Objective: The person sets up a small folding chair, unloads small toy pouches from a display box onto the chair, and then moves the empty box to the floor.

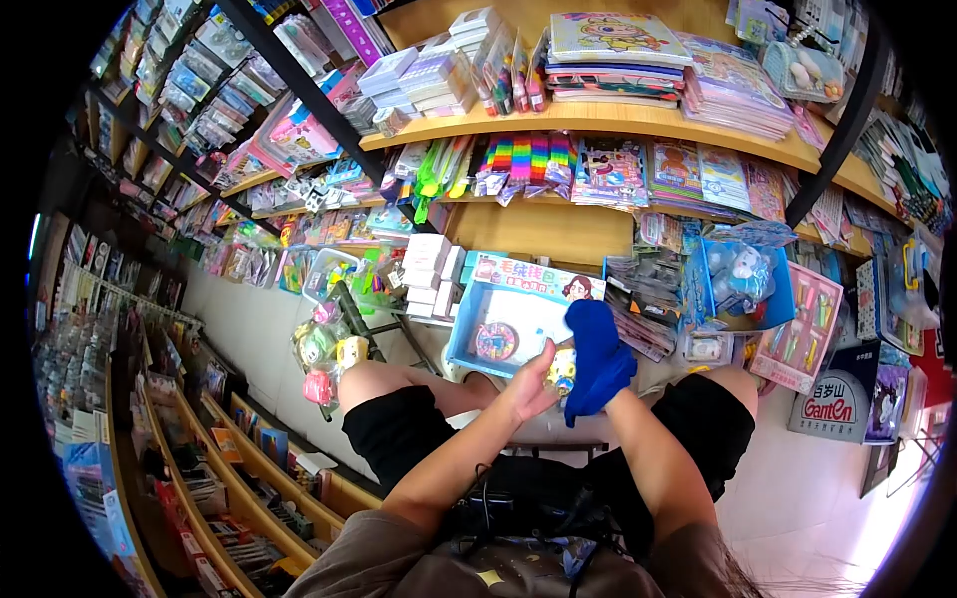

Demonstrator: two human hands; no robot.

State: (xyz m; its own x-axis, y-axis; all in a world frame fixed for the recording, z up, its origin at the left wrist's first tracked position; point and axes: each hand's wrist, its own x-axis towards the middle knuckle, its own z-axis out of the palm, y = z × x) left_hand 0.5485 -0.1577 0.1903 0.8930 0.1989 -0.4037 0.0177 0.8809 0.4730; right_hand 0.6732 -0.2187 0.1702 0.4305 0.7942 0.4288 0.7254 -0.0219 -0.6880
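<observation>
My left hand (535, 386) is closed at the side of a small yellow item with a printed or patterned face (561, 370), its thumb pointing up. Blue cloth (600, 354) covers my right hand (610, 391), like a mitten or a wrapped rag, and hides its fingers. Both hands are close together, with the yellow item between them. Just beyond them is an open light-blue display box (469, 334) with a printed header. In it lies a round, colourful, patterned piece (495, 341).
Stacked notebooks (618, 45) fill the upper shelf (598, 118). White boxes (426, 261) stand left of the display box. A blue box with wrapped plush toys (743, 274) stands to the right, beside a pink boxed set (797, 329). Plush toys (319, 349) hang near my left knee.
</observation>
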